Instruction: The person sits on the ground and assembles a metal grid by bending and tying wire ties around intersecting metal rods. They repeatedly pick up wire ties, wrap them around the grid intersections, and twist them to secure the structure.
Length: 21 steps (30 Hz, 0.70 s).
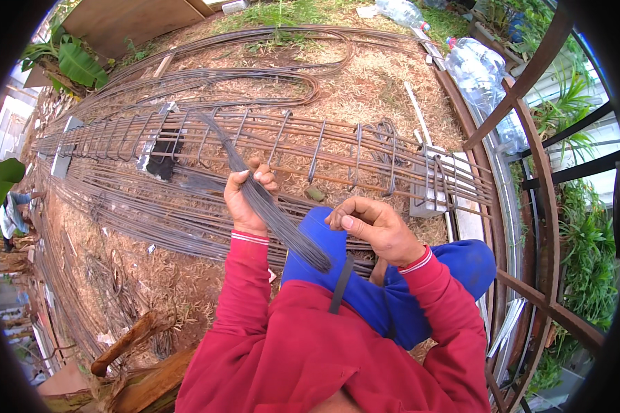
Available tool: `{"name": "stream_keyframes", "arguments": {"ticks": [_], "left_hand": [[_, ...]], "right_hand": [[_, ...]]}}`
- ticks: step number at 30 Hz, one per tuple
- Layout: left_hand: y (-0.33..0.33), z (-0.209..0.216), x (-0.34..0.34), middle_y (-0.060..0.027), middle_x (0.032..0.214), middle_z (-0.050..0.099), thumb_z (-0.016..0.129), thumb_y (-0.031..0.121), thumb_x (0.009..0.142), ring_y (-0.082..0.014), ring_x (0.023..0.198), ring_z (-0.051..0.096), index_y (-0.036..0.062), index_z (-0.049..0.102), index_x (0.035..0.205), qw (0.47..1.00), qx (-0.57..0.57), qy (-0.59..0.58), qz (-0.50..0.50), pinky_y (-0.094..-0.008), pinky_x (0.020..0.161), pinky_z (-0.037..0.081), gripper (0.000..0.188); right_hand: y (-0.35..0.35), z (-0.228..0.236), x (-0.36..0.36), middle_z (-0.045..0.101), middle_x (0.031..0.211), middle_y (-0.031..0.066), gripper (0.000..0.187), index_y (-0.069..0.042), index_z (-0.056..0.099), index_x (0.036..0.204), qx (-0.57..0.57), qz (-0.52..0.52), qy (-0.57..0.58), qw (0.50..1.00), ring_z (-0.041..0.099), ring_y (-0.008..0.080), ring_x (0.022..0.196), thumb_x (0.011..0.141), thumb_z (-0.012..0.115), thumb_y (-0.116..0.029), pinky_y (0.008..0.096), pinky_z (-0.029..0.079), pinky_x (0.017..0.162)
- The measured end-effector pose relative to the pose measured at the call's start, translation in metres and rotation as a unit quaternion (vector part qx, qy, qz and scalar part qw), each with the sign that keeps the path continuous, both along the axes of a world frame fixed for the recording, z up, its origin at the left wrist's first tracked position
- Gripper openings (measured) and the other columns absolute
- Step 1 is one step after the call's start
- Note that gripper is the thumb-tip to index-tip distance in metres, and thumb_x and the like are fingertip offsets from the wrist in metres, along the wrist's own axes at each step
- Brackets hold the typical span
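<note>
My left hand is closed around a bundle of thin dark tie wire, which slants from over the rebar cage down toward my knee. To the right, my right hand is held in a pinch above my blue trousers. Whatever its fingertips hold, if anything, is too fine to make out. The long cage of rusty bars and dark square stirrups lies just beyond both hands. Its right end rests on a grey concrete block.
More loose bars lie below the cage, and bent bars curve beyond it. A dark-faced block supports the cage's middle. Clear plastic bottles and a brown metal frame stand at right. Another person is at far left.
</note>
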State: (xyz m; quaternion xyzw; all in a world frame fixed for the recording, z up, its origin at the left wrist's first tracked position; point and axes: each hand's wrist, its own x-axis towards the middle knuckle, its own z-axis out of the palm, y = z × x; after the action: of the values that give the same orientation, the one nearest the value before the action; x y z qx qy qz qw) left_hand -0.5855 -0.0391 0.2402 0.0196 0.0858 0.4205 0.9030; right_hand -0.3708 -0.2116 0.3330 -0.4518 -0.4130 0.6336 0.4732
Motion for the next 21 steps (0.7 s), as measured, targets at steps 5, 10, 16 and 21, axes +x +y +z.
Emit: {"name": "stream_keyframes", "arguments": {"ticks": [5, 10, 16, 21], "left_hand": [[0.000, -0.003, -0.002, -0.0139, 0.092, 0.062, 0.055, 0.014, 0.085, -0.0306, 0.090, 0.065, -0.0027, 0.061, 0.115, 1.000, 0.019, -0.006, 0.000, -0.0435, 0.087, 0.060, 0.035], [0.002, -0.008, -0.002, -0.0212, 0.104, 0.068, 0.052, 0.013, 0.086, -0.0377, 0.104, 0.068, -0.0037, 0.061, 0.118, 0.999, -0.005, -0.033, -0.021, -0.0505, 0.096, 0.058, 0.037], [0.005, -0.010, -0.002, -0.0213, 0.112, 0.066, 0.048, 0.012, 0.090, -0.0360, 0.113, 0.065, -0.0063, 0.058, 0.122, 0.998, 0.023, -0.062, -0.016, -0.0490, 0.101, 0.055, 0.038], [0.007, -0.010, -0.003, -0.0225, 0.110, 0.068, 0.050, 0.013, 0.088, -0.0375, 0.108, 0.067, -0.0051, 0.059, 0.121, 0.999, 0.042, -0.025, -0.009, -0.0509, 0.099, 0.056, 0.039]], "right_hand": [[0.000, 0.001, -0.005, 0.065, 0.107, 0.0083, 0.019, 0.000, 0.062, 0.108, 0.056, -0.034, 0.028, 0.997, 0.060, 0.0191, 0.108, 0.102, 0.058, -0.017, 0.0381, 0.046, 0.101], [-0.002, 0.006, -0.006, 0.064, 0.102, 0.0075, 0.024, 0.001, 0.063, 0.111, 0.024, -0.021, 0.014, 0.999, 0.059, 0.0184, 0.104, 0.099, 0.062, -0.020, 0.0367, 0.046, 0.098], [-0.005, 0.004, -0.011, 0.061, 0.086, 0.0045, 0.029, -0.002, 0.071, 0.101, 0.105, 0.051, -0.232, 0.966, 0.056, 0.0170, 0.090, 0.088, 0.077, -0.027, 0.0344, 0.045, 0.086], [-0.004, 0.002, -0.011, 0.059, 0.078, 0.0024, 0.022, -0.002, 0.072, 0.089, 0.079, 0.026, -0.209, 0.974, 0.056, 0.0151, 0.084, 0.086, 0.078, -0.023, 0.0318, 0.046, 0.079]]}}
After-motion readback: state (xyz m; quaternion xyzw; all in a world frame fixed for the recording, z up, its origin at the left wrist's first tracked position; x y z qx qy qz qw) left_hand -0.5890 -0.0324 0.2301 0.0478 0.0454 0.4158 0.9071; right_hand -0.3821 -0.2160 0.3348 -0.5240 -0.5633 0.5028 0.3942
